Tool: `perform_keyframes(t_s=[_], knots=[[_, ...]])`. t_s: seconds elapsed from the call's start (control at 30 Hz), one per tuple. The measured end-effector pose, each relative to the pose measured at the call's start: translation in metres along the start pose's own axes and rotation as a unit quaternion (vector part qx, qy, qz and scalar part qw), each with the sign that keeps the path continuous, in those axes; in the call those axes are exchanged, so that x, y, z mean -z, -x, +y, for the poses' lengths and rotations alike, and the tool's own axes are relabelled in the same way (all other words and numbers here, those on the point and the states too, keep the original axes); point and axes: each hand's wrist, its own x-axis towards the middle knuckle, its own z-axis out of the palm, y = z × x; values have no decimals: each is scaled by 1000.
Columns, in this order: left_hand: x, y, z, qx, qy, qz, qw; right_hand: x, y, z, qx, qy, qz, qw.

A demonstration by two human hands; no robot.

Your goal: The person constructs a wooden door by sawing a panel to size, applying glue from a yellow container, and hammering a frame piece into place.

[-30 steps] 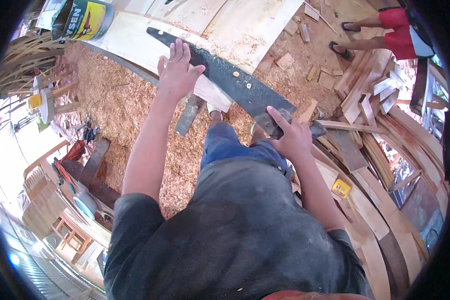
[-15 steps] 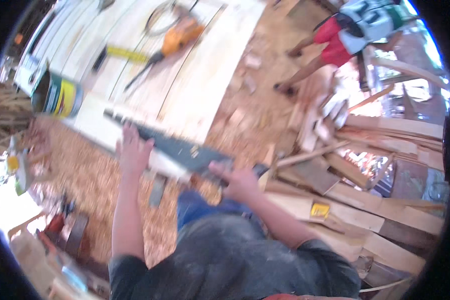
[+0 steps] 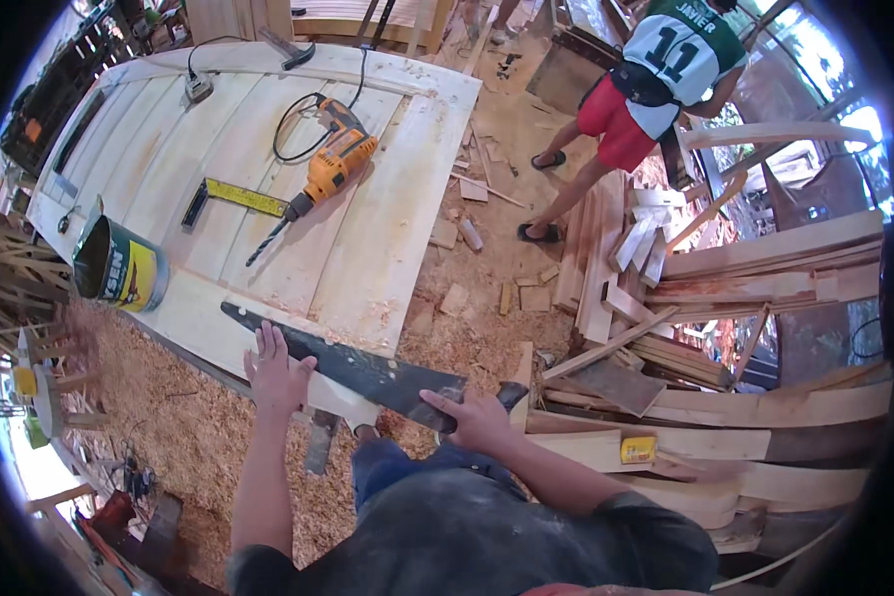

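Note:
A long handsaw (image 3: 360, 369) with a dark, tapering blade lies across the near edge of the pale panelled wooden door (image 3: 387, 263). My right hand (image 3: 475, 417) is closed at the saw's wide handle end, thumb along the top and the other fingers mostly hidden. My left hand (image 3: 276, 379) is held at the blade's narrower part with fingers stretched out, over the board's near edge. Farther up on the door are an orange drill (image 3: 338, 164) with a long bit and a yellow-and-black try square (image 3: 243, 197).
A dark green can (image 3: 119, 263) stands at the door's left corner. A hammer (image 3: 290, 52) rests on the far edge. Stacked planks (image 3: 735, 397) with a small yellow box (image 3: 638, 450) fill the right. Another person (image 3: 636, 99) stands far right. Wood shavings (image 3: 179, 417) cover the floor.
The view has shifted and sharpened, with more of the door's far end showing. Both hands and the saw keep nearly the same places relative to the door. The other person still stands at the right.

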Motion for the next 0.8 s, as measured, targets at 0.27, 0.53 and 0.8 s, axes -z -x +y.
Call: perform_keyframes(t_s=[0.27, 0.53, 0.8], knots=[[-52, 46, 76, -46, -22, 12, 999, -37, 93, 62, -17, 40, 51, 998], [-25, 11, 21, -6, 81, 110, 991, -20, 22, 12, -22, 37, 44, 998], [-55, 45, 74, -47, -24, 24, 998, -44, 84, 65, 1, 14, 96, 995]])
